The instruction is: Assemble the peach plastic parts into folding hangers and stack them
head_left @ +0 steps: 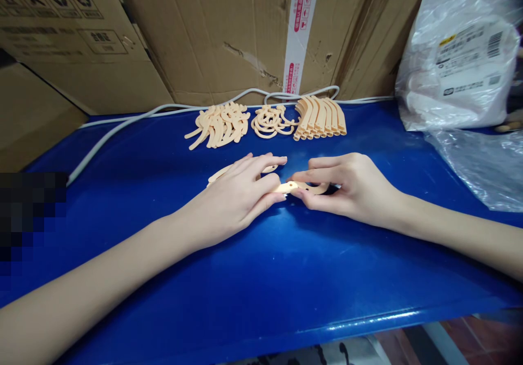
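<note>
My left hand (241,193) and my right hand (347,188) meet at the middle of the blue table (261,278), fingertips pinched on a small peach plastic part (291,187) with a hole in it. Another curved peach piece (218,173) lies under my left hand's fingers. Behind them lie three groups of peach parts: a loose pile of curved strips (218,125), a heap of ring-shaped pieces (269,121), and a neat row of curved pieces (321,117).
Cardboard boxes (229,32) stand along the back of the table. A white cable (122,125) runs along the back edge. A white plastic bag with labels (461,54) and clear plastic film (486,169) sit at the right.
</note>
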A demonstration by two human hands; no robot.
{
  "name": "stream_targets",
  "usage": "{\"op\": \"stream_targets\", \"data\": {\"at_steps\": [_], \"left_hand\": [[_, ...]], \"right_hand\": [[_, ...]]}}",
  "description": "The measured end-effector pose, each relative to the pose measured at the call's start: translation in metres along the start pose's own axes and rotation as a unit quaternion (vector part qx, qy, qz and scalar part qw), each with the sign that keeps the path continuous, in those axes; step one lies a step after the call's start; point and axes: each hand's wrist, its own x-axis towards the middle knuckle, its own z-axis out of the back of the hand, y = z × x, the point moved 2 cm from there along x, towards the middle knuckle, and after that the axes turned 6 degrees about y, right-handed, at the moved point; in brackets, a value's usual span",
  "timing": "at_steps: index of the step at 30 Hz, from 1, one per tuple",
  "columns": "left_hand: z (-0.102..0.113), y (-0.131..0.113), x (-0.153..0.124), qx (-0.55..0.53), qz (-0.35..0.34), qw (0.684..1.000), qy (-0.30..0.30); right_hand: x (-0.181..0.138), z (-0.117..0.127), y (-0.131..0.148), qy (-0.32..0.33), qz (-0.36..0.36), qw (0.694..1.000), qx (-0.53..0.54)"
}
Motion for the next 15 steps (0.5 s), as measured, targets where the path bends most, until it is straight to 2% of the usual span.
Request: {"op": "stream_targets", "data": {"at_steps": [5, 15], "left_hand": [[-0.0009, 0.0007, 0.0000, -0.007, 0.003, 1.000, 0.004], [-0.0011, 0.0014, -0.0016, -0.017, 0.011, 1.000, 0.018]], "right_hand": [[0.0016, -0.0011, -0.0002, 0.011, -0.018, 0.999, 0.032], [-0.0022, -0.0026, 0.0036, -0.036, 0.026, 0.994, -0.104]]}}
